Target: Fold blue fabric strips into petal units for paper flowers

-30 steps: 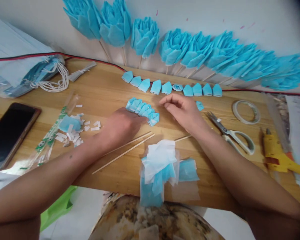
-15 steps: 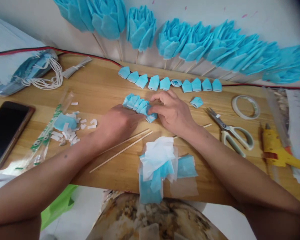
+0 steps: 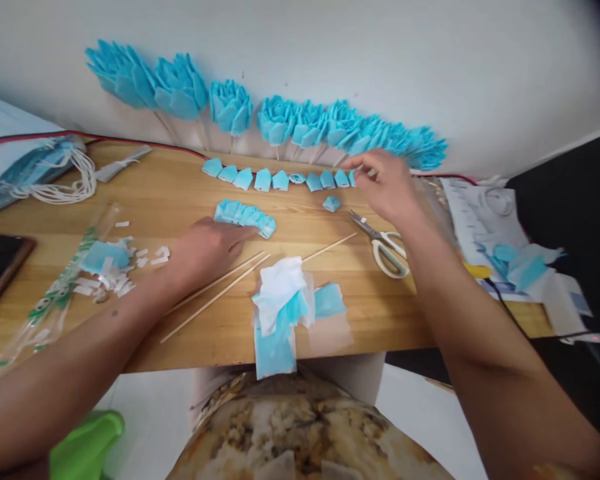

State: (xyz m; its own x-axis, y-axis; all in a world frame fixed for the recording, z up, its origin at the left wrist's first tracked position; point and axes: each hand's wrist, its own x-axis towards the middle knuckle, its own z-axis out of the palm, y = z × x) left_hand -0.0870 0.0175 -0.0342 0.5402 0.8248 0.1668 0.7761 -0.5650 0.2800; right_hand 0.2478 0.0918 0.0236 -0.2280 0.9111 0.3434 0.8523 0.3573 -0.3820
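Note:
My left hand (image 3: 207,250) lies low on the table with its index finger stretched out along a row of overlapping folded blue pieces (image 3: 243,215), touching or nearly touching its near edge. At the right end of a back line of folded blue pieces (image 3: 263,179), my right hand (image 3: 383,180) reaches down with its fingers apart. Its thumb and index finger are close around the last piece, which is partly hidden; I see no grip on it. A single folded blue piece (image 3: 331,204) lies in front of that line.
Blue fabric flowers (image 3: 231,107) on sticks lean against the wall. Scissors (image 3: 380,243), thin sticks (image 3: 215,297), blue and white fabric scraps (image 3: 285,293), and white paper bits (image 3: 113,277) lie on the table. A phone (image 3: 0,263) is at left; a yellow tool (image 3: 477,270) is mostly hidden.
My right hand has left the overlapping row and moved right and back to the end of the back line. My left hand stays beside the overlapping row. The camera view has turned right.

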